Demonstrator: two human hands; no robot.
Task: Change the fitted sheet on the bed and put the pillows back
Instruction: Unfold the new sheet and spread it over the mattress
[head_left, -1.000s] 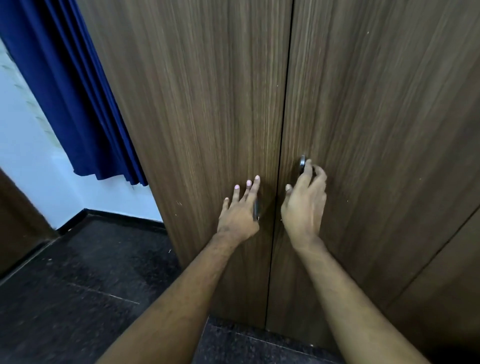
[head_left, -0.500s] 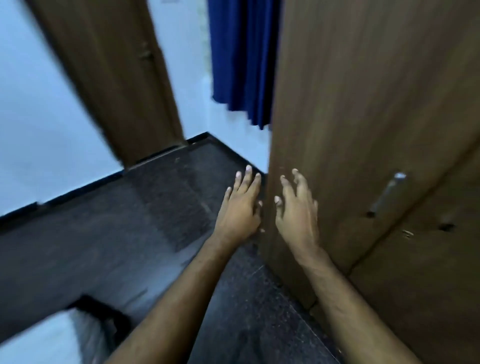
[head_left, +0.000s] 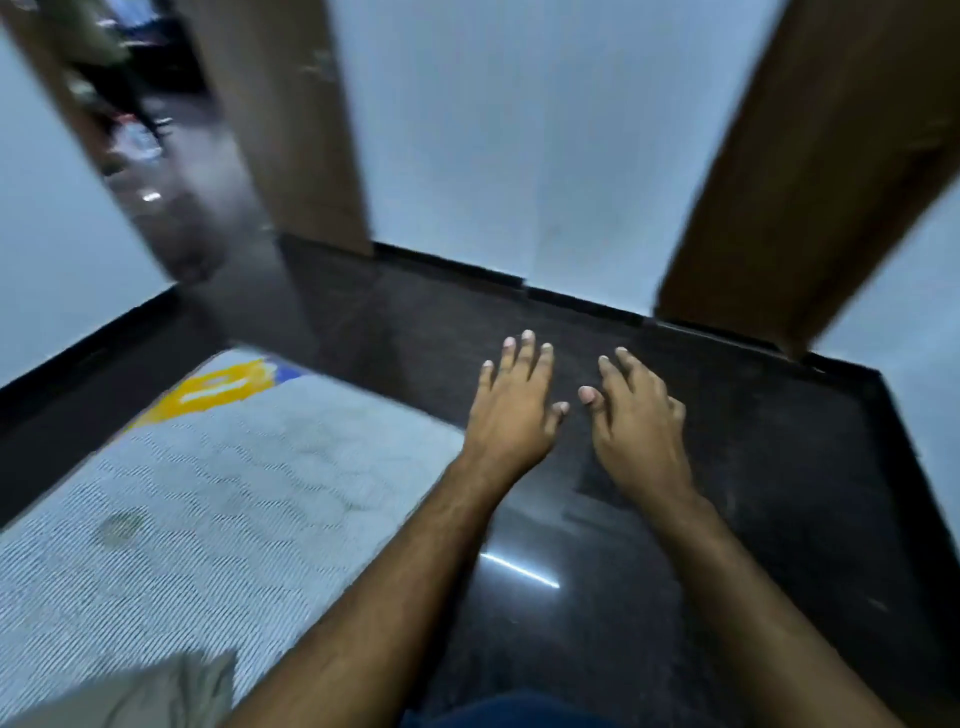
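Blurred view down over a bedroom floor, caught mid-turn of the head. Bare mattress (head_left: 197, 499) at lower left, grey-white quilted top fully exposed, with a yellow and blue label (head_left: 218, 387) near its far corner and a faint round stain (head_left: 118, 527) closer in. No fitted sheet on it, so the old one judged already stripped off and the clean one not yet put on. Crumpled pale cloth (head_left: 150, 691) at the bottom left edge, lying on the mattress; impossible to tell whether sheet, pillow or something else. No pillows clearly in sight. Left hand (head_left: 511, 410) and right hand (head_left: 636, 426) stretched forward side by side above the dark polished floor (head_left: 727, 571), just right of the mattress edge, fingers spread and relaxed, both empty, touching nothing. Pale wall (head_left: 519, 130) ahead, brown wooden doors (head_left: 291, 130) at left and right, an open doorway at upper left. Most of the job judged still ahead: fetching and fitting the clean sheet, then returning the pillows.
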